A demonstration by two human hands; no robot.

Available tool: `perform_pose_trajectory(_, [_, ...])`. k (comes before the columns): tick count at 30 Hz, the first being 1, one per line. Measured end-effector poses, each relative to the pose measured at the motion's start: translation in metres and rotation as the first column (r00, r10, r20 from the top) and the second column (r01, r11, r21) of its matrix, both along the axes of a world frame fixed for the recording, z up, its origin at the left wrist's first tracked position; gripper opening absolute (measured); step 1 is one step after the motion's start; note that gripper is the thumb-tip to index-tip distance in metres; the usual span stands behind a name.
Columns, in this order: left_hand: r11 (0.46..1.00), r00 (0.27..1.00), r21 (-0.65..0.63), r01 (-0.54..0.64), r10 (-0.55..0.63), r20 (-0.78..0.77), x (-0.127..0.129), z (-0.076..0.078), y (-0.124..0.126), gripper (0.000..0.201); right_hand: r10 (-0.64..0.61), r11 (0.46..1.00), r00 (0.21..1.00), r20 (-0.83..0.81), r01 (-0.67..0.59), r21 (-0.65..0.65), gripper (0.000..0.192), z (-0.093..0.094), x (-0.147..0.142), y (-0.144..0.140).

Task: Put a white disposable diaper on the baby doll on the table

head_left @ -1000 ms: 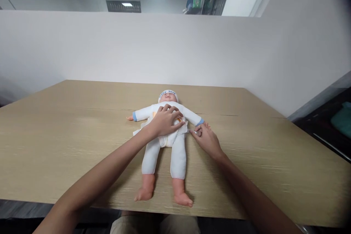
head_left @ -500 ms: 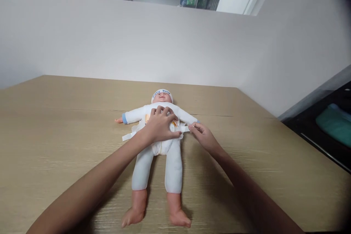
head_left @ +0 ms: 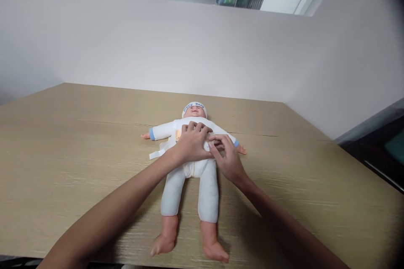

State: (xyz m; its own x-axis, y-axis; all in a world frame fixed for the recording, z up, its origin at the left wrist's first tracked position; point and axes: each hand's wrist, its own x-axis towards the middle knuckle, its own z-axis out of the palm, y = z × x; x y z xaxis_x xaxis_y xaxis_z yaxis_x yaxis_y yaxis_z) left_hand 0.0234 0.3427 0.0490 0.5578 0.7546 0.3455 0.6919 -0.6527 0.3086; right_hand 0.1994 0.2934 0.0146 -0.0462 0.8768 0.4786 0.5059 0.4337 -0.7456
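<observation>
A baby doll (head_left: 189,185) in a white suit and white cap lies on its back on the wooden table (head_left: 78,143), feet toward me. A white diaper (head_left: 193,168) sits around its hips, one loose tab (head_left: 157,153) sticking out on the left side. My left hand (head_left: 189,145) lies flat on the doll's belly, pressing the diaper front down. My right hand (head_left: 225,157) rests beside it on the doll's right flank, fingertips pinching the other diaper tab against the belly. The doll's belly is hidden by both hands.
A white partition wall (head_left: 158,46) rises behind the table's far edge. A dark surface (head_left: 378,147) with something teal on it lies off the table's right side. The near table edge runs just past the doll's feet.
My right hand has moved left, from the tabletop beside the doll's arm onto its belly, carrying the right diaper tab along. My left hand has stayed on the belly. The view has shifted slightly.
</observation>
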Motion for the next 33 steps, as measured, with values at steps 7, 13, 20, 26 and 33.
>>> perform_pose_trajectory(7, [0.984,0.946,-0.090,0.151,-0.117,0.303,-0.026,0.003,0.000,0.055,0.165,0.972,0.942,0.291,-0.205,0.111,0.049,-0.006,0.014,-0.021])
perform_pose_trajectory(13, [0.998,0.880,-0.060,0.007,0.022,0.474,-0.103,-0.033,-0.006,0.031,0.126,0.973,0.925,0.358,-0.185,0.136,0.050,-0.008,0.018,-0.018])
perform_pose_trajectory(20, [0.983,0.978,-0.081,-0.162,0.171,0.117,-0.158,-0.068,-0.004,0.035,0.000,0.940,0.936,0.352,-0.120,0.319,0.029,0.026,-0.014,-0.010])
perform_pose_trajectory(26, [0.935,0.950,-0.181,-0.305,0.313,0.017,-0.159,-0.067,-0.005,0.035,0.170,0.957,0.836,0.522,-0.266,0.114,0.017,0.061,-0.064,0.018])
perform_pose_trajectory(33, [0.899,0.941,-0.393,-0.194,0.283,0.183,-0.169,-0.062,0.003,0.039,0.156,0.988,0.795,0.587,-0.130,-0.087,0.014,0.064,-0.081,0.036])
